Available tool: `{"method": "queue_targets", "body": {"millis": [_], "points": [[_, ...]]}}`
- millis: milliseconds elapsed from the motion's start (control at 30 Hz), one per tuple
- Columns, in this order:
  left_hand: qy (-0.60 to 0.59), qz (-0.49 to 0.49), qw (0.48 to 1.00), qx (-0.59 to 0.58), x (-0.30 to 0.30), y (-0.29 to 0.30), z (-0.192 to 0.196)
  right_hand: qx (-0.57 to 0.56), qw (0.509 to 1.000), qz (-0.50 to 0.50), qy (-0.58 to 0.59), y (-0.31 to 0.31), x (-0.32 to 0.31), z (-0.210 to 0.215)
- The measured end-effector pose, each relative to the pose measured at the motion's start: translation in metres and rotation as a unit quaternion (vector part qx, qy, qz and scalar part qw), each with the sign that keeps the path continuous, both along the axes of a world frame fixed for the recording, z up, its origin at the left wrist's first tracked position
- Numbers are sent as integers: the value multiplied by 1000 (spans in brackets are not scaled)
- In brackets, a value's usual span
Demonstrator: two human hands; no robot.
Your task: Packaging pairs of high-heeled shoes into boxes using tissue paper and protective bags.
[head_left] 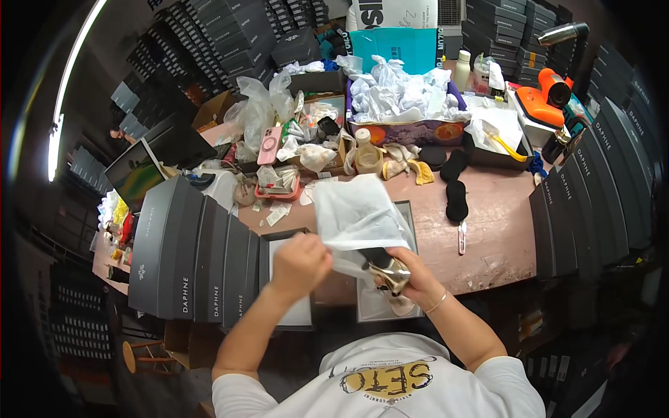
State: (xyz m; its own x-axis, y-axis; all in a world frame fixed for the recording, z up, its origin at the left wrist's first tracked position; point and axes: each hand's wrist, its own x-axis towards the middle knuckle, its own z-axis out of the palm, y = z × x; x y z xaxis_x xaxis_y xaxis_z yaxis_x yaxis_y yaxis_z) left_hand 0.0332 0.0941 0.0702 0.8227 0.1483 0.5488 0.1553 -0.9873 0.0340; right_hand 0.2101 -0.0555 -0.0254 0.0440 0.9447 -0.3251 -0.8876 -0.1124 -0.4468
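Observation:
A thin white dust bag (359, 209) hangs over the bench in front of me, its mouth toward my body. My left hand (300, 266) is closed at the left side of that mouth, pinching its edge. In my right hand (417, 279) is a black shoe with a shiny metallic part (391, 273); its dark end reaches into the bag's mouth. Below lies an open grey shoebox (406, 214) with a pale lining, partly hidden by the bag and my right hand. To the left, a white-lined box part (296, 313) lies beside my left forearm.
Grey shoeboxes (167, 251) stand in a row at left, more (592, 188) at right. Behind are a purple carton (411, 132) of crumpled paper, a pink phone (270, 145), a jar (368, 157) and an orange tool (547, 97). Black pads (456, 200) and small snips (462, 240) lie right.

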Motion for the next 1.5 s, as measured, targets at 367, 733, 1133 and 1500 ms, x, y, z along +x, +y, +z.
{"method": "queue_targets", "body": {"millis": [367, 733, 1133, 1500], "points": [[82, -72, 960, -259, 30, -41, -8, 70, 976, 54, 200, -41, 16, 11], [102, -296, 901, -301, 65, -168, -66, -3, 814, -82, -575, -13, 23, 0], [-16, -28, 866, -499, 18, -105, -107, -106, 451, 116, -879, -106, 72, 38], [63, 11, 966, -252, 99, 38, -149, -20, 504, 147, -851, -32, -17, -48]]}}
